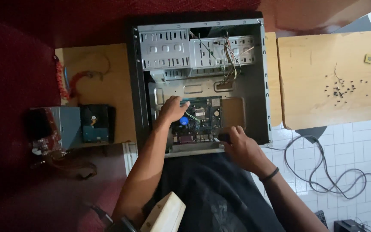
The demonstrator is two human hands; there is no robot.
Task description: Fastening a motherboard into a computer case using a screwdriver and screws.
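An open grey computer case [256, 81] lies on its side on a wooden table. Inside it sits a dark motherboard [202, 116] with a blue round part [184, 121]. My left hand [172, 109] rests on the board's left edge, fingers curled over it. My right hand [239, 144] grips the board's lower right corner at the case rim. A bundle of thin coloured wires [228, 60] hangs from the drive cage [168, 49] above the board.
A hard drive [94, 123] and a power supply [61, 126] lie left of the case. A second wooden table [323, 103] on the right holds several small screws [340, 89] and a small chip [369, 58]. Cables [323, 172] trail over the white tiled floor.
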